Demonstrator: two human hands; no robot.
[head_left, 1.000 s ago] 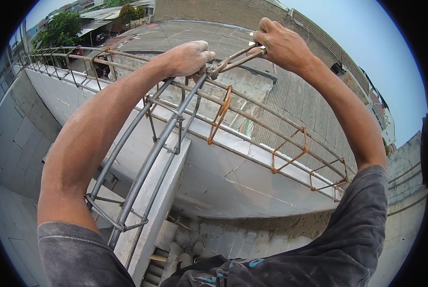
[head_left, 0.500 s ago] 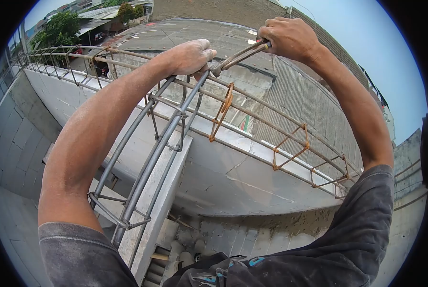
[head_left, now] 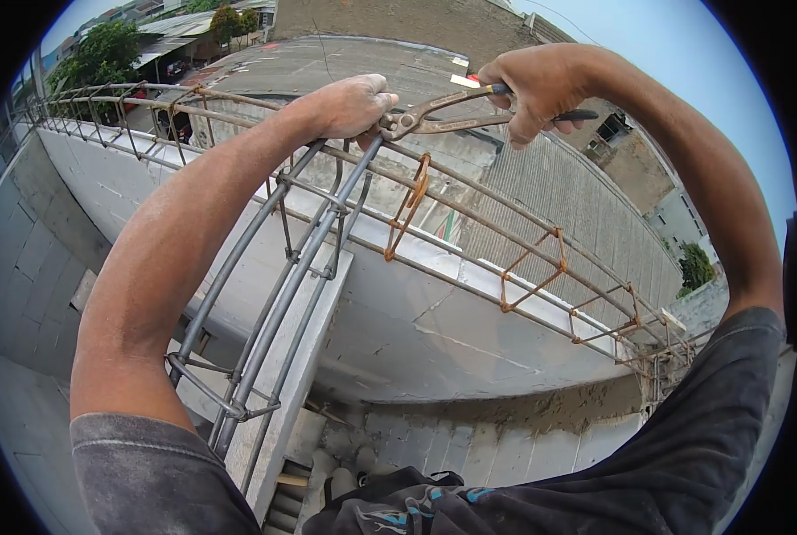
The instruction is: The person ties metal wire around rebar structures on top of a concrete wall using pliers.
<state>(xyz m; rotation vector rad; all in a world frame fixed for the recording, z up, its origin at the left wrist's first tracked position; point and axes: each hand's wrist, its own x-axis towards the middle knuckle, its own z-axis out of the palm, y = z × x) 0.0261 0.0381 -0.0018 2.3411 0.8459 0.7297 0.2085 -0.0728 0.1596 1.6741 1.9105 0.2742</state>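
while the rusty pincers (head_left: 406, 123) sit with their head right at the crossing of two rebar cages, the right hand (head_left: 541, 89) is holding them by the handles, which are spread well apart. can't really tell if the jaws have anything between them. left hand (head_left: 356, 100) is just beside the pincer head, curled down over the bars, but its fingertips are hidden so no idea what it's pinching, if anything.

going outward, the grey rebar cage (head_left: 337, 207) slopes down toward the person over a narrow pale beam (head_left: 314, 325). the long rebar cage (head_left: 497, 218) runs crosswise above a whitish wall (head_left: 470, 348), with an orange rusty stirrup (head_left: 407, 209) hanging on it to the right of the hands. grey block wall (head_left: 24, 241) over on the left, corrugated roof (head_left: 559, 196) past the wall, a leafy tree (head_left: 104, 58) and sky further out. so yeah, open air, up high.

compared with half a second ago, the handles have gone from nearly together to wide, and the right arm has swung outward, so a rod cluster (head_left: 661, 370) at the far right corner now shows. left hand's basically where it was.
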